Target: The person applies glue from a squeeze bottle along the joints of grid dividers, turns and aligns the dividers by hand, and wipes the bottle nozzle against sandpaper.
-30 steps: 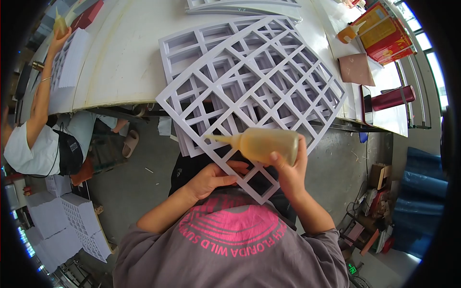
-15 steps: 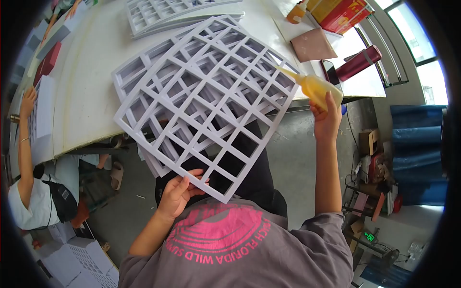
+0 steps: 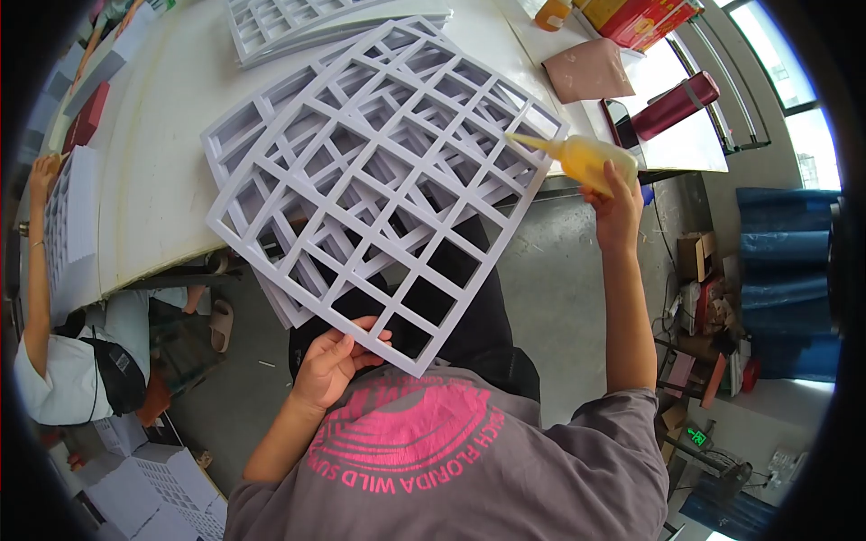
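My left hand (image 3: 338,363) grips the near corner of a white lattice panel (image 3: 397,316), thumb on top and fingers reaching under its frame. This panel lies on several other lattice panels (image 3: 216,149), stacked at differing angles and partly jutting over the table edge. My right hand (image 3: 617,200) is wrapped round a soft bottle (image 3: 586,160) of yellowish liquid. Its thin nozzle points left, over the right edge of the top panel; whether the tip touches it I cannot tell.
More lattice panels (image 3: 298,29) lie farther back on the white table (image 3: 162,180). At the right are a pinkish pad (image 3: 588,72), a phone (image 3: 619,123), a dark red flask (image 3: 677,105), an orange bottle (image 3: 554,13) and a red box (image 3: 636,20). A co-worker (image 3: 68,370) is at left.
My right hand has carried the bottle from above the panel's near corner out to its right side. My left hand keeps hold of the corner. The view has swung to the right.
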A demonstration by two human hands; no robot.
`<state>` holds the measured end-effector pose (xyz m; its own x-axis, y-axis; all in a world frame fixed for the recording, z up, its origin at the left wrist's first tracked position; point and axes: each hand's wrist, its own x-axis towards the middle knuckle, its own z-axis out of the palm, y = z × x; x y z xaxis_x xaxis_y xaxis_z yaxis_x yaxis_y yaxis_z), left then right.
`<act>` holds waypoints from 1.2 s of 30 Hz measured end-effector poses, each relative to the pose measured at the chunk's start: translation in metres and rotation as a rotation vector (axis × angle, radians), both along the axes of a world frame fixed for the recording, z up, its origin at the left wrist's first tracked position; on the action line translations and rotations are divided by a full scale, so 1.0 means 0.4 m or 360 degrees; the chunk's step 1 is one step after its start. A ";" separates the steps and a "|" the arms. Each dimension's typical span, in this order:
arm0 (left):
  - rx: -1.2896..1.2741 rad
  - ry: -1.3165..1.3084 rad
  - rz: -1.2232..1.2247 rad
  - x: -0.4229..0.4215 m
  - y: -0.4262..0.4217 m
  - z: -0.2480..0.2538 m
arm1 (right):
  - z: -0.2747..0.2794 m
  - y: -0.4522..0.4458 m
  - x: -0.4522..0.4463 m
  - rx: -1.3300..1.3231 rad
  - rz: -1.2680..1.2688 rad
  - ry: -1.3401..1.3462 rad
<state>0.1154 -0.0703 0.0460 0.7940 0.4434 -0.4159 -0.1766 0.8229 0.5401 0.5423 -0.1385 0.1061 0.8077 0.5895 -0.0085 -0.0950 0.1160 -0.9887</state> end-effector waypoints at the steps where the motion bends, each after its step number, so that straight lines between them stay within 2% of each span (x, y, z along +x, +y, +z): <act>1: -0.0013 -0.0007 0.0003 -0.001 0.000 -0.003 | -0.002 -0.015 -0.031 -0.0006 0.0056 0.0039; 10: 0.0060 -0.0085 -0.0053 -0.003 0.014 -0.022 | 0.009 -0.138 -0.343 -0.0143 0.0329 0.0155; 11: 0.0083 -0.0072 -0.0068 -0.001 0.016 -0.017 | 0.019 -0.155 -0.369 -0.0231 0.0408 0.0279; 13: 0.0072 -0.0060 -0.0063 0.002 0.019 -0.010 | -0.004 -0.182 -0.423 -0.0271 0.0416 0.0196; 18: -0.0016 -0.0145 -0.0030 -0.001 0.022 -0.003 | 0.001 -0.195 -0.477 -0.0342 0.0704 0.0332; 19: -0.0032 -0.0163 -0.0023 -0.003 0.022 0.001 | 0.014 -0.190 -0.470 -0.0362 0.0695 0.0645; 20: -0.0045 -0.0186 -0.0022 -0.004 0.023 0.005 | 0.007 -0.200 -0.438 -0.0203 0.0746 0.0848; 22: -0.0048 -0.0236 -0.0005 -0.017 0.026 0.004 | 0.011 -0.189 -0.366 0.0085 0.0597 0.0991; 24: -0.0109 -0.0367 0.0080 -0.035 0.028 -0.001 | 0.016 -0.169 -0.271 0.0243 0.0382 0.0681; 26: -0.0090 -0.0401 0.0149 -0.050 0.026 -0.009 | 0.041 -0.138 -0.192 0.0195 -0.0035 0.0382; 27: -0.0192 -0.0485 0.0146 -0.055 0.028 -0.006 | 0.044 -0.135 -0.146 0.0171 -0.0093 0.0266; 29: -0.0146 -0.0342 0.0141 -0.063 0.016 -0.007 | 0.033 -0.138 -0.060 0.0121 -0.0205 0.0044; 36: -0.0186 -0.0221 0.0221 -0.055 -0.011 -0.013 | 0.007 -0.110 0.069 0.0005 -0.0369 -0.0121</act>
